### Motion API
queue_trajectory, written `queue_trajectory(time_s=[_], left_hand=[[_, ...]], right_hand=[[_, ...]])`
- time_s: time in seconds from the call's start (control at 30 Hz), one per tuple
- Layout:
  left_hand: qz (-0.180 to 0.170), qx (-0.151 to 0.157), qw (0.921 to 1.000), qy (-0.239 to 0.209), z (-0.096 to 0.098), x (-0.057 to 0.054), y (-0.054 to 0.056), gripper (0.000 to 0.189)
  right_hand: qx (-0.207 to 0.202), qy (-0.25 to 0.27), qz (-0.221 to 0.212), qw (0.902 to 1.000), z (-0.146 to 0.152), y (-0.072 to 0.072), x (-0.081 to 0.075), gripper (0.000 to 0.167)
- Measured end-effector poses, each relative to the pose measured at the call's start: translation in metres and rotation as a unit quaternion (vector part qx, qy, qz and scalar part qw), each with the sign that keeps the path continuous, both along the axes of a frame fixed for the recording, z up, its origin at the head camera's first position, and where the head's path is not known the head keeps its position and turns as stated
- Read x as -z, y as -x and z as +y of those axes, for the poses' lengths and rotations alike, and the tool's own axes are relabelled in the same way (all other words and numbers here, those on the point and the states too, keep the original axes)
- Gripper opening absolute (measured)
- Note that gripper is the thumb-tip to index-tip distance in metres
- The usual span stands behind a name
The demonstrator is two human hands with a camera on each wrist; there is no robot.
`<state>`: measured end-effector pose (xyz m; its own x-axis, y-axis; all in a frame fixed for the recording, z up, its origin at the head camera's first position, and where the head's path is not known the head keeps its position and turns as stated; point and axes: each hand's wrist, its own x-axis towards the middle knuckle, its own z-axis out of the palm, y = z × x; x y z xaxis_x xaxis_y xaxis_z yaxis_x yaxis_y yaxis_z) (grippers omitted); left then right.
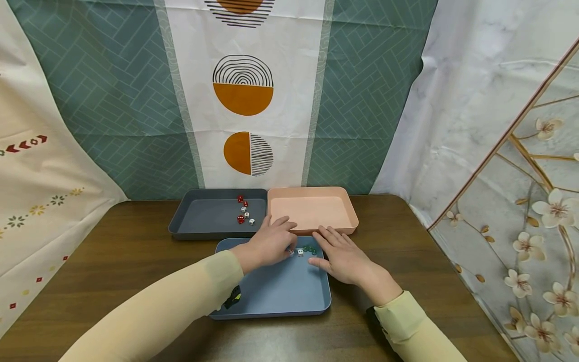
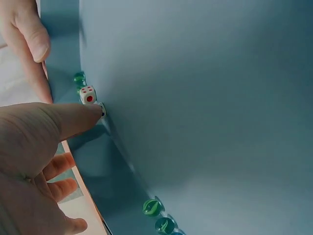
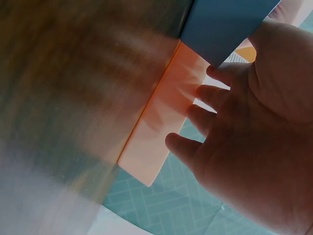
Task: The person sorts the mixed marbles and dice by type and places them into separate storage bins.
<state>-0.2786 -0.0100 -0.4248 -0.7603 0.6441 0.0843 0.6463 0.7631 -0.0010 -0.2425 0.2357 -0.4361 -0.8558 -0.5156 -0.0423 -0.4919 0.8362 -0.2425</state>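
At the back of the blue tray (image 1: pixel 289 296), my left hand (image 1: pixel 273 244) pinches a white die (image 2: pixel 102 110) with thumb and forefinger; the forefinger is mostly hidden in the left wrist view. Its other fingers spread over the tray's back wall. Beside this die lies another white die (image 1: pixel 300 252) with red pips on the faces seen by the left wrist. Green marbles (image 1: pixel 309 249) sit along the same wall, and more green marbles (image 2: pixel 152 207) lie farther along. My right hand (image 1: pixel 346 256) holds nothing, fingers stretched out over the blue tray's back right corner.
Behind the blue tray stand a dark grey tray (image 1: pixel 199 213), with several red dice (image 1: pixel 240 219) and white dice (image 1: pixel 252 221) at its right side, and a peach tray (image 1: pixel 312 208). All rest on a brown wooden table (image 1: pixel 135 261), with patterned cloths hanging behind.
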Motion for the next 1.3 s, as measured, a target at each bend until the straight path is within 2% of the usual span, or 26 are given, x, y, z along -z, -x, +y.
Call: queue_trajectory(time_s=[0.73, 1.1, 1.3], left_hand=[[0.007, 0.002, 1.0, 0.001, 0.0, 0.003, 0.003, 0.009], [0.012, -0.017, 0.9997, -0.009, -0.01, -0.012, 0.003, 0.013], [0.007, -0.023, 0.999, -0.036, -0.02, -0.022, 0.003, 0.014]], right_hand=[[-0.002, 0.004, -0.001, 1.0, -0.001, 0.0, 0.0, 0.081], [0.0, 0.005, 0.003, 1.0, 0.0, 0.0, 0.002, 0.084], [-0.002, 0.013, 0.006, 0.9999, -0.001, 0.0, 0.002, 0.085]])
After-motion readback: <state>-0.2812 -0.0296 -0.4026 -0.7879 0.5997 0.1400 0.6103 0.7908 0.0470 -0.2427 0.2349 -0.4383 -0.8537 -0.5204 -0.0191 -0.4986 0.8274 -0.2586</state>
